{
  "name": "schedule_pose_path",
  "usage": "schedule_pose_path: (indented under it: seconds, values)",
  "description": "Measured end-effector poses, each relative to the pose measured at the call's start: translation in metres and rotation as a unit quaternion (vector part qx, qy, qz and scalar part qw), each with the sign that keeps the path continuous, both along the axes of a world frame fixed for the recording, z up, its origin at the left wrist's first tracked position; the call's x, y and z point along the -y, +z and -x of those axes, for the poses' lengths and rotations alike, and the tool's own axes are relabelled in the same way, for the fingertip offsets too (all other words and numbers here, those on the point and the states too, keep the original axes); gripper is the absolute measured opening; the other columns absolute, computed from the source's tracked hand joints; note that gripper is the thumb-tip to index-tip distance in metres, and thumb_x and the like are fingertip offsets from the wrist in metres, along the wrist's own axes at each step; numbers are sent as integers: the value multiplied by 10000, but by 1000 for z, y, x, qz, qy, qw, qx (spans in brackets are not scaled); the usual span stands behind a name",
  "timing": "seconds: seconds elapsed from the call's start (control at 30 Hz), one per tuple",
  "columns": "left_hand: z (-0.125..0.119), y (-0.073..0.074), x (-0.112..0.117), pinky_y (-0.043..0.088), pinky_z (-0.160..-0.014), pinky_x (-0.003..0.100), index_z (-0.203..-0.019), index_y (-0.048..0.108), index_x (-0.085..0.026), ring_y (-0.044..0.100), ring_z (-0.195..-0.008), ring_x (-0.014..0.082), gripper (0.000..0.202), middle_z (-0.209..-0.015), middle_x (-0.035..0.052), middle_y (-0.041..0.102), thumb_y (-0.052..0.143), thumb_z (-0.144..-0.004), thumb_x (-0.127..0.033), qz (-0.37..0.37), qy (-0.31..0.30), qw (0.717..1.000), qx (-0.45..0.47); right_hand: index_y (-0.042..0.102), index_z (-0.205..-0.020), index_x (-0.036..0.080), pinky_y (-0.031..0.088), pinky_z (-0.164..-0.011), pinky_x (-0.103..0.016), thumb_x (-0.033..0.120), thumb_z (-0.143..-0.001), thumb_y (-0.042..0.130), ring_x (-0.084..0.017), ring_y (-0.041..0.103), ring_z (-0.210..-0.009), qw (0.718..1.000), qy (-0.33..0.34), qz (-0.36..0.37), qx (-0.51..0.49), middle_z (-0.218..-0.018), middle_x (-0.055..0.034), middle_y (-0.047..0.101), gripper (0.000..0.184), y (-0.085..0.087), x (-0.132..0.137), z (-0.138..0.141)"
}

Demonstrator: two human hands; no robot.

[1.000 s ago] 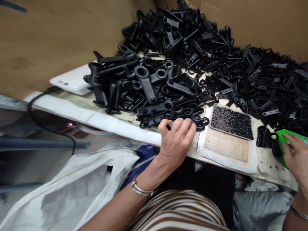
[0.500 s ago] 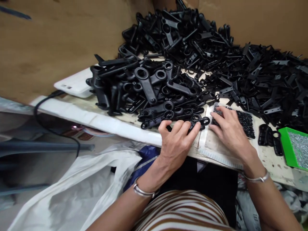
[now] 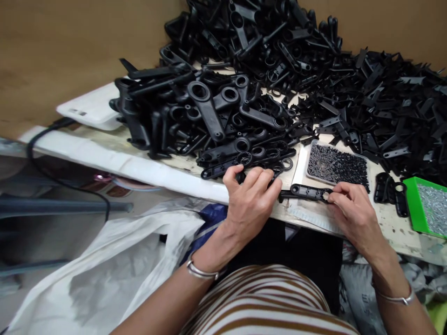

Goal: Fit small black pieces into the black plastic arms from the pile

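Observation:
A slim black plastic arm (image 3: 307, 192) with a ring at each end lies across the table's front edge. My left hand (image 3: 252, 203) has its fingers curled over the arm's left end, at the foot of the big heap of black arms (image 3: 223, 116). My right hand (image 3: 349, 215) pinches the arm's right ring between thumb and fingertips. Just behind the arm sits a shallow clear tray of tiny black parts (image 3: 337, 166).
A green bin of small silvery pieces (image 3: 428, 207) stands at the right edge. Two black parts (image 3: 390, 197) lie beside it. A pile of flat black clips (image 3: 391, 102) fills the back right. A white device (image 3: 91, 107) with a cable sits left. A white bag (image 3: 104, 274) hangs below.
My right hand came from the green bin, passed over the tray of tiny parts, and now pinches the arm's right ring. The arm has been drawn out of the heap toward the table edge.

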State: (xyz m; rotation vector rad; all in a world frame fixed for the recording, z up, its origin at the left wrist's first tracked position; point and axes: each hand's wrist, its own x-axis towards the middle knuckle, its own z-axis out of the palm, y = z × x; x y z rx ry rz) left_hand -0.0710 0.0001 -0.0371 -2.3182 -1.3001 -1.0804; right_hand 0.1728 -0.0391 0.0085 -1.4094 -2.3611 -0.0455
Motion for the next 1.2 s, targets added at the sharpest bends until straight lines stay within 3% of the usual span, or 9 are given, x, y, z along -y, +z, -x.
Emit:
schedule_pose_path:
  seconds: [0.2, 0.3, 0.4, 0.57, 0.73, 0.83, 0.93, 1.03, 1.2]
  values:
    - [-11, 7, 6, 348, -966, 465, -949, 633, -222, 629, -1054, 232, 141, -1077, 71, 723, 545, -905, -121, 12, -69, 997, 36, 639, -986, 246, 488, -805, -372, 86, -886, 507, -211, 541, -934, 999, -26, -9, -23, -1017, -81, 595, 230, -15, 9, -20]
    - [-21, 12, 14, 423, -908, 394, -1028, 614, -193, 646, -994, 224, 116, -1047, 87, 727, 589, -926, -243, 36, -140, 989, 29, 638, -973, 240, 490, -812, -379, 95, -890, 502, -212, 542, -922, 999, -32, -12, -33, -1011, -83, 600, 216, -16, 8, -21]
    - [-26, 9, 18, 462, -796, 339, -1120, 581, -149, 650, -886, 206, 191, -984, 93, 726, 555, -946, -222, 81, -170, 982, 5, 613, -960, 231, 487, -806, -369, 98, -898, 508, -208, 543, -920, 998, -36, -2, -46, -994, -82, 593, 180, -16, 11, -25]
    - [-22, 1, 13, 445, -800, 346, -1108, 595, -160, 638, -862, 201, 202, -979, 84, 726, 528, -923, -112, 52, -138, 989, -13, 587, -942, 233, 483, -811, -358, 119, -908, 530, -200, 560, -920, 996, -33, 24, -82, -971, -65, 595, 132, -18, 16, -31]
    - [-18, 7, 3, 370, -827, 401, -972, 630, -208, 623, -876, 219, 133, -971, 54, 737, 521, -931, -144, 25, -33, 998, -52, 594, -939, 233, 484, -823, -359, 124, -918, 514, -200, 556, -919, 996, -47, 29, -75, -978, -69, 600, 136, -19, 16, -30]
    - [-20, 10, 4, 349, -853, 422, -996, 624, -205, 624, -951, 241, 113, -1018, 64, 738, 529, -943, -175, 30, -25, 999, -37, 619, -961, 225, 490, -835, -369, 141, -922, 518, -207, 565, -928, 996, -44, 37, -67, -991, -80, 620, 137, -18, 14, -29]
    - [-28, 13, 9, 354, -908, 417, -1032, 616, -173, 622, -1028, 237, 109, -1073, 85, 730, 570, -934, -187, 32, -92, 995, 1, 639, -1035, 232, 505, -868, -375, 170, -934, 523, -213, 583, -999, 994, -16, 85, -65, -1056, -86, 638, 166, -13, 13, -33]
    - [-40, 16, 14, 347, -945, 401, -1012, 624, -152, 622, -1041, 213, 118, -1098, 82, 719, 523, -952, -147, 66, -167, 984, -21, 655, -1091, 236, 516, -899, -355, 199, -949, 519, -203, 608, -1056, 988, 1, 131, -79, -1123, -89, 648, 200, -5, 13, -41]
    - [-51, 17, 14, 309, -970, 406, -911, 633, -161, 628, -897, 167, 251, -972, 38, 714, 410, -963, -57, 131, -210, 968, -48, 700, -1036, 203, 537, -843, -312, 238, -942, 543, -192, 682, -943, 984, -90, 112, -105, -1038, -74, 718, 187, 6, 2, -53]
